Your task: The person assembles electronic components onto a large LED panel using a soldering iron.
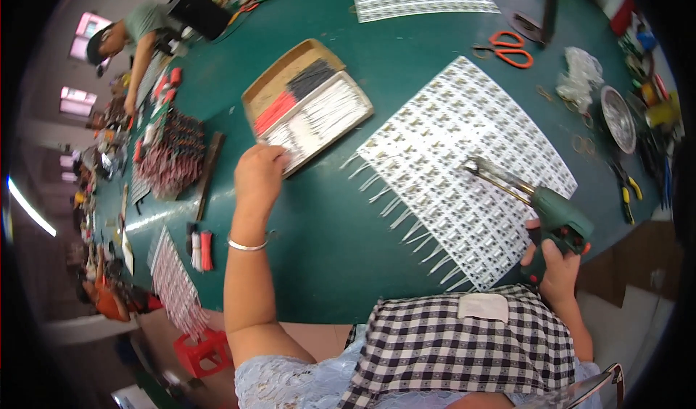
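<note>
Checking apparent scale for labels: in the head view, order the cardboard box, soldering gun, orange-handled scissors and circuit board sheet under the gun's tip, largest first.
1. Circuit board sheet
2. Cardboard box
3. Soldering gun
4. Orange-handled scissors

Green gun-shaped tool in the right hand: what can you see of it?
The gun-shaped tool has a dark green, plastic-looking body with small reddish details. From its front, slim metal-looking parts, one brassy, run to a narrow tip. The right hand grips its handle. It points forward and left over the white sheet; whether the tip touches the sheet is hard to tell.
</note>
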`<state>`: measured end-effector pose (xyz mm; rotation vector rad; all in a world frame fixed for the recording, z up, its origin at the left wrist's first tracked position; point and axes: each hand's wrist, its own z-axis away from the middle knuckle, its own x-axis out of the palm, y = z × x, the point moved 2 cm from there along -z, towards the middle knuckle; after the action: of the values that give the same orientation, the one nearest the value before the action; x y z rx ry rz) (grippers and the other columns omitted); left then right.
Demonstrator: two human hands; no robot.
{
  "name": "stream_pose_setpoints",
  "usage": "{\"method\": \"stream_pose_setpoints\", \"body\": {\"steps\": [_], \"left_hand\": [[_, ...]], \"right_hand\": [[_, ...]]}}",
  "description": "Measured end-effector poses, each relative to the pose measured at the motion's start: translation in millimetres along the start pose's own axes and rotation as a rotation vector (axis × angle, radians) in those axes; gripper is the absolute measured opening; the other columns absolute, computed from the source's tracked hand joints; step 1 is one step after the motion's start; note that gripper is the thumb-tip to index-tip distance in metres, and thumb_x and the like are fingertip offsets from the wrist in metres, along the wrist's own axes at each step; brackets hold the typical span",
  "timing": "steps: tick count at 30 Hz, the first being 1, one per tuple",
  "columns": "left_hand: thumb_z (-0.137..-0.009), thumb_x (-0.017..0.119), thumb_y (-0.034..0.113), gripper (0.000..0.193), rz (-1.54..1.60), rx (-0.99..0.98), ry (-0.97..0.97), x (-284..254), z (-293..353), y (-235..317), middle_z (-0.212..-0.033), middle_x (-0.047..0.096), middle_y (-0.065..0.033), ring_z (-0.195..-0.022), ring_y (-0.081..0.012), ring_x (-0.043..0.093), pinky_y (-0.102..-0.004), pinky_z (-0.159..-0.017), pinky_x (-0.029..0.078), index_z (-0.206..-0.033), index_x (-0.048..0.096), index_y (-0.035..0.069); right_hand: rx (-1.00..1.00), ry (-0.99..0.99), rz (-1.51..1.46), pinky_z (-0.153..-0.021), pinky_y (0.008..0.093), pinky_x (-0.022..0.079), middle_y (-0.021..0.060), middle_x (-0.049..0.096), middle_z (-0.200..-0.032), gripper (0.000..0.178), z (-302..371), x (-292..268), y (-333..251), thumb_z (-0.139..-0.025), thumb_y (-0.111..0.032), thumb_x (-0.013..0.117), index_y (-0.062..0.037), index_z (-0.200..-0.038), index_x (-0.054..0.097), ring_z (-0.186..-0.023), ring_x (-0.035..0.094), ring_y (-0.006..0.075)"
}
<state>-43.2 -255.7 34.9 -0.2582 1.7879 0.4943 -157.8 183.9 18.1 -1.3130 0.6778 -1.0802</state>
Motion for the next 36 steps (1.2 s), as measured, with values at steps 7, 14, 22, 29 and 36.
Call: {"method": "stream_pose_setpoints", "body": {"steps": [7,14,22,29,36], "left_hand": [[-0.081,0.062,0.007,0.008,0.179,-0.194,0.138,-21.9,23.0,11.4,-0.080,0.066,-0.0113,-0.070,-0.0186,0.063,-0.0288,-0.061,0.048,-0.086,0.064,0.001],[-0.086,0.059,0.005,0.013,1.092,-0.426,-0.007,6.0,62.7,50.9,-0.086,0.066,-0.0105,-0.077,-0.0148,0.062,-0.0255,-0.068,0.051,-0.095,0.062,-0.004],[-0.087,0.056,0.003,0.010,1.627,-0.509,-0.170,21.6,85.6,76.1,-0.090,0.065,-0.0144,-0.086,-0.0242,0.065,-0.0294,-0.077,0.053,-0.095,0.059,-0.003],[-0.088,0.055,0.002,0.013,1.749,-0.582,-0.267,22.3,100.2,107.0,-0.090,0.065,-0.0160,-0.083,-0.0253,0.066,-0.0308,-0.074,0.055,-0.098,0.059,-0.004],[-0.088,0.055,0.003,0.016,1.663,-0.519,-0.637,10.4,100.0,177.4,-0.090,0.065,-0.0160,-0.083,-0.0235,0.066,-0.0277,-0.068,0.055,-0.101,0.059,-0.005]], "right_hand": [[0.036,-0.069,0.018,-0.062,0.0276,0.050,0.0179,0.059,-0.109,0.036,-3.2,4.4,-3.7,-0.086,-0.005,0.051,0.0023,-0.122,0.045,-0.066,0.059,0.0157],[0.068,-0.031,0.055,-0.053,0.0270,0.048,0.0170,0.058,-0.108,0.045,-3.1,1.2,0.9,-0.085,-0.019,0.056,0.0009,-0.123,0.043,-0.060,0.059,0.0168],[0.066,-0.013,0.045,-0.053,0.0270,0.048,0.0177,0.058,-0.107,0.044,-4.0,0.2,-0.3,-0.085,-0.018,0.055,0.0016,-0.122,0.043,-0.059,0.059,0.0170],[0.025,-0.084,-0.013,-0.062,0.0272,0.049,0.0166,0.059,-0.110,0.037,-1.6,-0.6,-3.4,-0.086,-0.005,0.050,0.0013,-0.122,0.044,-0.066,0.059,0.0149],[0.002,-0.137,-0.155,-0.062,0.0281,0.051,0.0179,0.058,-0.110,0.037,0.8,9.5,-17.4,-0.087,-0.005,0.049,0.0013,-0.123,0.043,-0.067,0.061,0.0173]]}}
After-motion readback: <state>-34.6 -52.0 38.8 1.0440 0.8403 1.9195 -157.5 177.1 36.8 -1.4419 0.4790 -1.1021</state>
